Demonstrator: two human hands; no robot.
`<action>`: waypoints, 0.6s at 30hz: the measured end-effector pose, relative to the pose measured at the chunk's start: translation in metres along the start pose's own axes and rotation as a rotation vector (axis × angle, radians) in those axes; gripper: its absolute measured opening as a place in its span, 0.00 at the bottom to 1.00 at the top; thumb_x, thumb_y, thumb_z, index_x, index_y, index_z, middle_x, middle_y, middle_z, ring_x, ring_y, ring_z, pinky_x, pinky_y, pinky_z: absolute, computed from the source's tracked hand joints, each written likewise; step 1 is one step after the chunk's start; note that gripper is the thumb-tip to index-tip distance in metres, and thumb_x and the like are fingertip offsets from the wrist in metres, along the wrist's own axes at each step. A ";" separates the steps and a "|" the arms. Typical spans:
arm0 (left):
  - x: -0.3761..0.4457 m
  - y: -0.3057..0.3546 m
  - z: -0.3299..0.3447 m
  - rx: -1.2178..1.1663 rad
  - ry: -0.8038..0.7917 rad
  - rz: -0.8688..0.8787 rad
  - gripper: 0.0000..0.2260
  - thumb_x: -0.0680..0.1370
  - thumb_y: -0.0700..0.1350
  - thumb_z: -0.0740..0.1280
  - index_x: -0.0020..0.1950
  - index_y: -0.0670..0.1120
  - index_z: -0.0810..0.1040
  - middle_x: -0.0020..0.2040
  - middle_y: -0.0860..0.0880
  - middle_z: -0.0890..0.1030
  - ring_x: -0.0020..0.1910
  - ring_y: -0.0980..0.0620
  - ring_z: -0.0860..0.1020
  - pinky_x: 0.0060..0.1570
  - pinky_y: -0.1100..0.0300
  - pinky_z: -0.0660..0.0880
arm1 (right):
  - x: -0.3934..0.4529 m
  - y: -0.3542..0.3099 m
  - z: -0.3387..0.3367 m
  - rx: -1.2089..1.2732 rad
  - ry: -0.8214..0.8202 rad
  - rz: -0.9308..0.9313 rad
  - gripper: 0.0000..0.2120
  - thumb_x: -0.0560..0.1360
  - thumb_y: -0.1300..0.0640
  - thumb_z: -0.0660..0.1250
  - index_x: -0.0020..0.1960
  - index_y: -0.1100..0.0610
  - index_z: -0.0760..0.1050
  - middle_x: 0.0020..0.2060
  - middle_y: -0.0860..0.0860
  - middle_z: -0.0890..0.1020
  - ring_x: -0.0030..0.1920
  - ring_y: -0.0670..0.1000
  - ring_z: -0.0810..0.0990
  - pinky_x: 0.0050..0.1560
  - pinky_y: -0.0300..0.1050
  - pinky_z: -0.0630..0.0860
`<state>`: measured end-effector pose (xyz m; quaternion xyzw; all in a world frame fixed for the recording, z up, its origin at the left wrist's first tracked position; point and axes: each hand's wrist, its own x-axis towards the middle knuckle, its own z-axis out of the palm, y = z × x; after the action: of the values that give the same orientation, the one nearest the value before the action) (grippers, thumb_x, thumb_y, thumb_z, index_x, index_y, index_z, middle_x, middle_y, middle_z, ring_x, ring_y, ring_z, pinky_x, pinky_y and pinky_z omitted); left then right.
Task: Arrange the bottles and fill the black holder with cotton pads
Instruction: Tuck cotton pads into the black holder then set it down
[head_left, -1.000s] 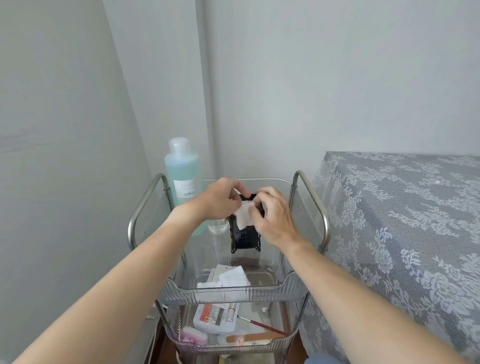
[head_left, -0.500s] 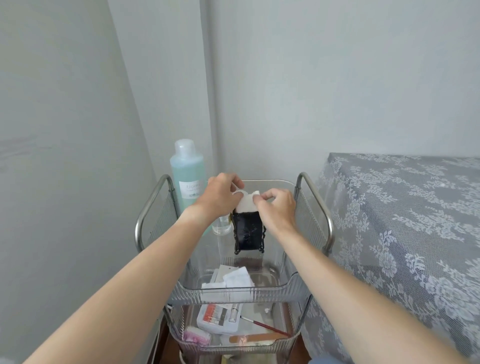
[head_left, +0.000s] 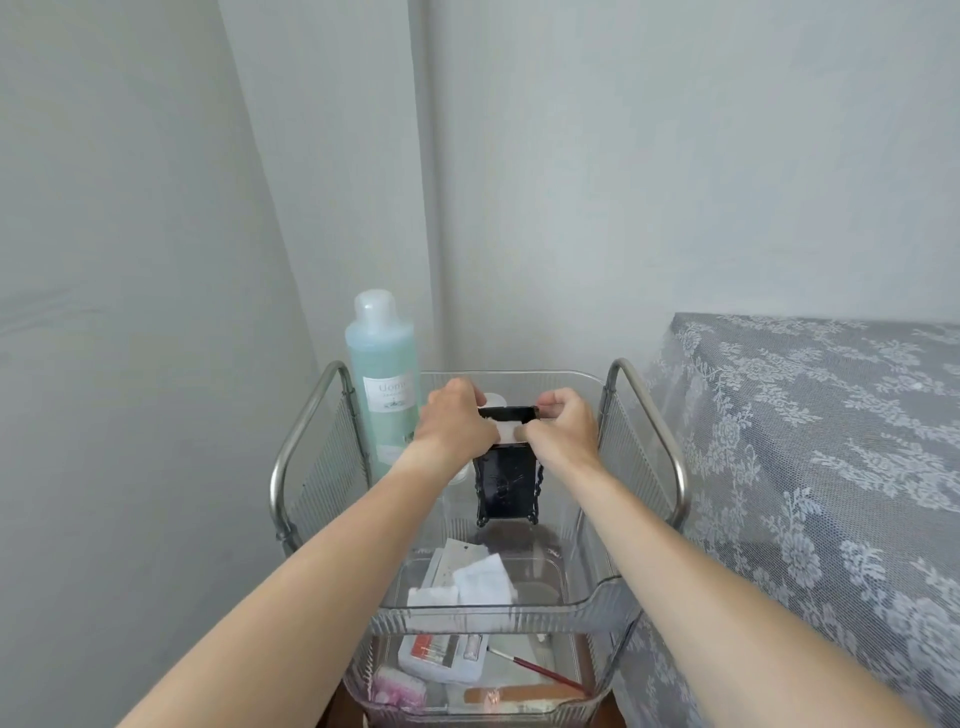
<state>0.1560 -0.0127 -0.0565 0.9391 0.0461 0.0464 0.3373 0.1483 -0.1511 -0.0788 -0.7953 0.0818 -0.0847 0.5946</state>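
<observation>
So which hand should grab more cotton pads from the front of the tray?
Probably the left hand: the loose cotton pads lie nearer its side, while the right hand can steady the black holder.

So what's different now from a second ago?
Both hands, left and right, have worked the white cotton pad from the front of the black holder to its top opening, pressing it in. The blue bottle and loose pads stayed put.
</observation>
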 end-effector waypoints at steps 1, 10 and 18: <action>0.001 -0.001 0.002 0.007 0.005 -0.005 0.19 0.69 0.40 0.73 0.59 0.46 0.75 0.58 0.44 0.77 0.54 0.46 0.74 0.48 0.58 0.72 | 0.001 0.001 0.000 0.027 -0.020 0.023 0.19 0.65 0.67 0.73 0.52 0.54 0.73 0.49 0.50 0.80 0.49 0.48 0.79 0.40 0.35 0.70; 0.000 -0.001 0.004 -0.217 0.031 -0.070 0.16 0.68 0.41 0.71 0.54 0.51 0.75 0.52 0.45 0.79 0.50 0.46 0.79 0.43 0.56 0.78 | 0.002 0.005 -0.001 0.044 -0.133 -0.067 0.15 0.67 0.57 0.69 0.53 0.48 0.74 0.46 0.42 0.79 0.45 0.37 0.76 0.32 0.23 0.67; -0.049 -0.021 0.006 -0.328 0.034 -0.173 0.15 0.73 0.51 0.58 0.39 0.40 0.75 0.35 0.43 0.78 0.35 0.43 0.78 0.35 0.48 0.77 | -0.001 0.027 -0.004 -0.189 -0.162 -0.179 0.21 0.72 0.38 0.60 0.62 0.46 0.72 0.58 0.47 0.78 0.60 0.50 0.76 0.56 0.46 0.72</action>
<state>0.1067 -0.0060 -0.0771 0.8633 0.1240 0.0400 0.4876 0.1454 -0.1619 -0.1037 -0.8561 -0.0300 -0.0647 0.5118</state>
